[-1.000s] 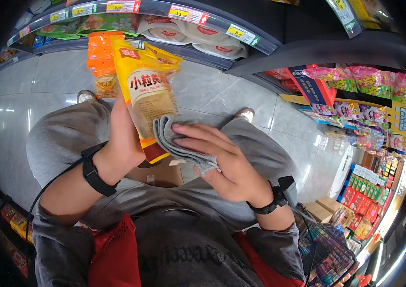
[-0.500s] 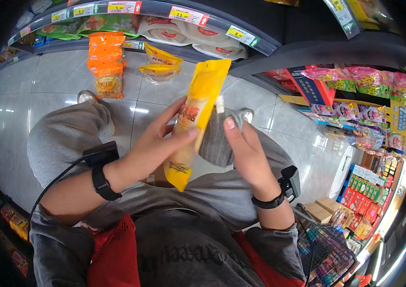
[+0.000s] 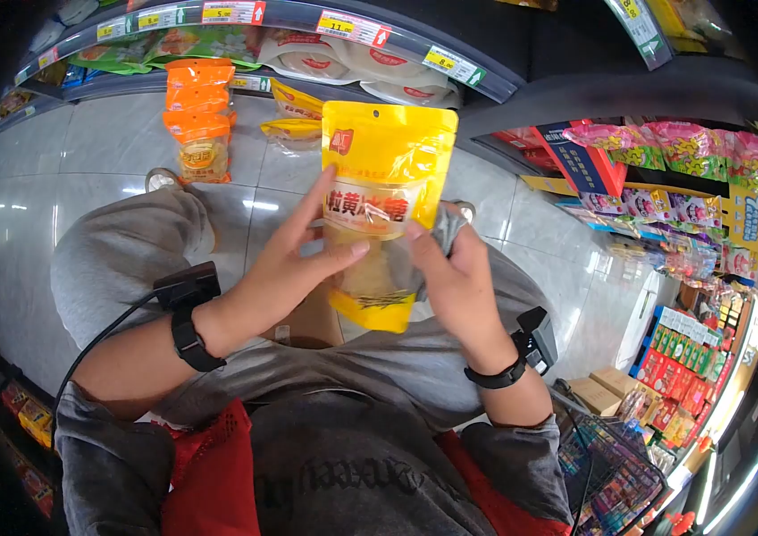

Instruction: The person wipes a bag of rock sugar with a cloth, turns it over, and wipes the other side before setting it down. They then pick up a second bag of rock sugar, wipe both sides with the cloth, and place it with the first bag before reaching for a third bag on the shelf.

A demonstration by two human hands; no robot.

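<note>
a yellow pouch [image 3: 370, 210] is grasped at one side by the left hand [image 3: 294, 261]. its other edge is pinched, with a grey cloth [image 3: 447, 220], by the right hand [image 3: 464, 286].

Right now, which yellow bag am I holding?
The yellow bag between your left hand and right hand; the other yellow bags rest on the floor beyond.

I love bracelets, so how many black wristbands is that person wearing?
2: the left wristband circles the wrist of the left hand; the right wristband circles the wrist of the right hand. Others could be hidden.
</note>
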